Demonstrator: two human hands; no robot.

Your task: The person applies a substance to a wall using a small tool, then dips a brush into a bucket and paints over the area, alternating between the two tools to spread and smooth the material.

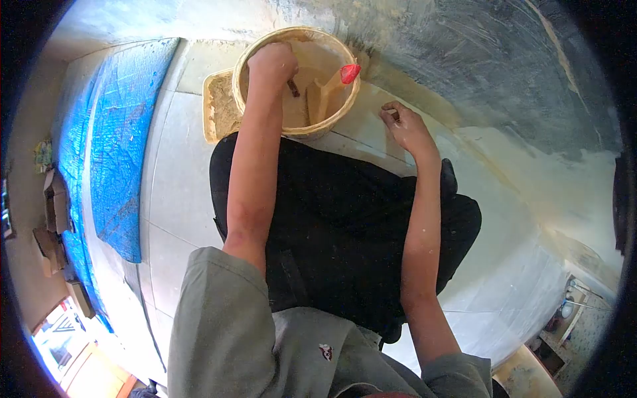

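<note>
Above the pale floor (180,179), the left hand (272,63) curls over the bucket (322,50), hold unclear; the right hand (406,127) hangs half-open.

The round, cream bucket (324,126), smeared inside, stands upright on the pale floor (182,166).

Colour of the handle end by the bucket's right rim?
Red. The handle end shows best in the head view, the only one.

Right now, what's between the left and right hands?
Head view: from the left hand, a dark stick-like piece, a red-tipped tool, the bucket's rim, then floor before the right hand.
</note>
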